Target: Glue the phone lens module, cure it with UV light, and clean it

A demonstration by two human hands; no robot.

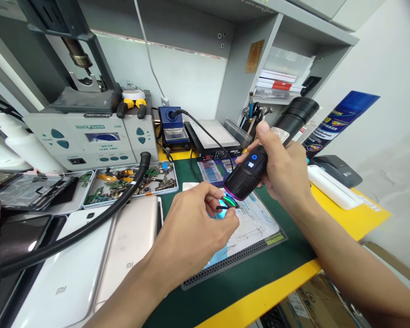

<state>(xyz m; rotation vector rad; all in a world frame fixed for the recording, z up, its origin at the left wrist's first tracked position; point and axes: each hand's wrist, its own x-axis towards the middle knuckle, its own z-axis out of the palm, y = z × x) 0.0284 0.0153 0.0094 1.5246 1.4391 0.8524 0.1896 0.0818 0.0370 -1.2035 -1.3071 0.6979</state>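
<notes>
My right hand [282, 159] is wrapped round a black flashlight [251, 175] with a lit power mark and small digits on its barrel. The light's head points down and left, and a violet rim glows at its edge. Just below that rim, my left hand [201, 218] pinches a small dark piece with a shiny green face [229, 201]. Bluish light falls on the piece and the fingers around it; its exact kind I cannot make out. Beneath both hands lies a work mat [253, 255] with a pale printed sheet on it.
A tray of circuit boards [131, 180] and several phones or tablets [78, 259] lie at the left, crossed by a black hose [99, 223]. Behind stand a rework station [102, 141] and a flat heating plate [215, 136]. A blue spray can [341, 120] stands at the right.
</notes>
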